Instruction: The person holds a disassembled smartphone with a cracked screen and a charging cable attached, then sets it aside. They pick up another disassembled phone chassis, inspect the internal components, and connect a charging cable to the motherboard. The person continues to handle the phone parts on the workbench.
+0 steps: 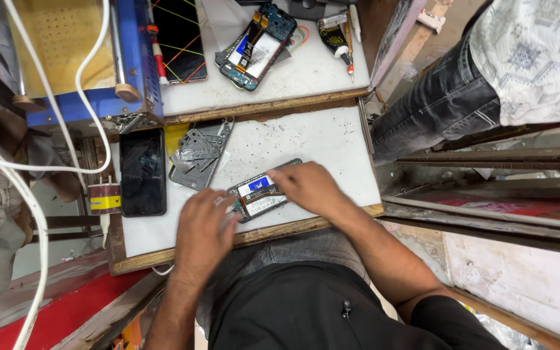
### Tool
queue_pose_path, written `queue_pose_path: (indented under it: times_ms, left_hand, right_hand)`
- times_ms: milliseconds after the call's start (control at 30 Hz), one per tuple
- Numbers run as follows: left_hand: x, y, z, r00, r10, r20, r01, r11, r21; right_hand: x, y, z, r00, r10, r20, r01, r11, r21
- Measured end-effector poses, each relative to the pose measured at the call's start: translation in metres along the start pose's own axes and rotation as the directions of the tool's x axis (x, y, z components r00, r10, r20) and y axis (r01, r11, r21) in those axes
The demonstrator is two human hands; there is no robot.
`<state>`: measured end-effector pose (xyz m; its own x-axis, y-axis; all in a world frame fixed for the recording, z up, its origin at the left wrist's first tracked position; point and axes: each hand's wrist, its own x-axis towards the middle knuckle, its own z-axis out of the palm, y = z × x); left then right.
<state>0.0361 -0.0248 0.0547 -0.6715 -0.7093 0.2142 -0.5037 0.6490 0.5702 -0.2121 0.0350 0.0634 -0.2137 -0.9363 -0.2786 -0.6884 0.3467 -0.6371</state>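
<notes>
Head view: left hand and right hand grip an opened phone.

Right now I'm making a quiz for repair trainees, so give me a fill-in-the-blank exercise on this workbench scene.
1. Both hands, the left hand and the right hand, touch an opened ____ with its back cover off.
2. The black phone lies face up to the ____ of the left hand.
3. A second opened phone lies on the ____ board, farther from the person.

Missing words: phone; left; upper
</notes>
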Motion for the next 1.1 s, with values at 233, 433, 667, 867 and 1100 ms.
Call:
queue_pose_path:
  times_ms: [233, 433, 667, 867, 1100]
  left_hand:
    - [0.038, -0.034, -0.012, 0.968, -0.163, -0.194, 0.193, 0.969, 0.152]
    - [0.064, -0.047, 0.0, 0.983, -0.067, -0.173, 0.12, 0.94, 0.32]
    - [0.058, -0.061, 0.009, 0.986, 0.0, -0.166, 0.063, 0.924, 0.377]
    - [0.058, -0.065, 0.013, 0.966, 0.076, -0.245, 0.03, 0.915, 0.401]
    - [0.06, -0.056, 0.005, 0.934, -0.04, -0.355, 0.116, 0.974, 0.196]
  right_hand:
    - [0.006, -0.019, 0.008, 0.999, 0.029, -0.028, -0.035, 0.969, -0.243]
    - [0.007, -0.017, 0.007, 0.997, 0.002, -0.071, -0.018, 0.973, -0.229]
    - [-0.002, -0.011, 0.013, 0.991, -0.015, -0.132, -0.006, 0.987, -0.163]
    - [-0.007, 0.015, 0.018, 0.96, -0.106, -0.26, 0.141, 0.982, 0.123]
    - [0.002, 0.04, 0.027, 0.999, -0.004, -0.049, 0.049, 0.102, 0.994]
